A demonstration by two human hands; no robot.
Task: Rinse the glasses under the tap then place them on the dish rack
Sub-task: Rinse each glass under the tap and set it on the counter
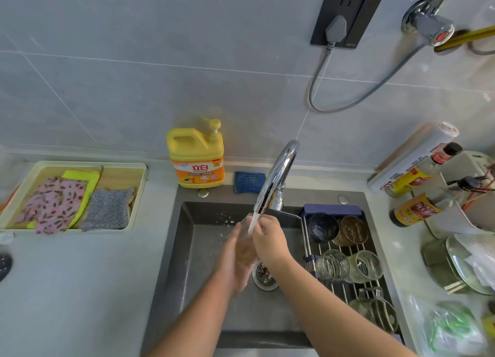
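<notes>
Both my hands hold one clear glass (245, 243) under the running stream from the chrome tap (277, 178), over the dark sink (187, 249). My left hand (235, 260) cups the glass from below and the left. My right hand (269, 240) grips its rim side, fingers curled at the mouth. On the wire dish rack (345, 287) across the sink's right side lie a dark glass (321, 226), a brown patterned glass (352, 229), two clear ribbed glasses (332, 264) (368, 265) and a clear mug (375, 309).
A yellow detergent bottle (197, 159) and a blue sponge (249, 182) stand behind the sink. A tray of cloths (75, 196) lies on the left counter. Sauce bottles (412, 209), a glass lid (463, 265) and plastic bags (452, 327) crowd the right counter. The drain strainer (265, 275) sits below my hands.
</notes>
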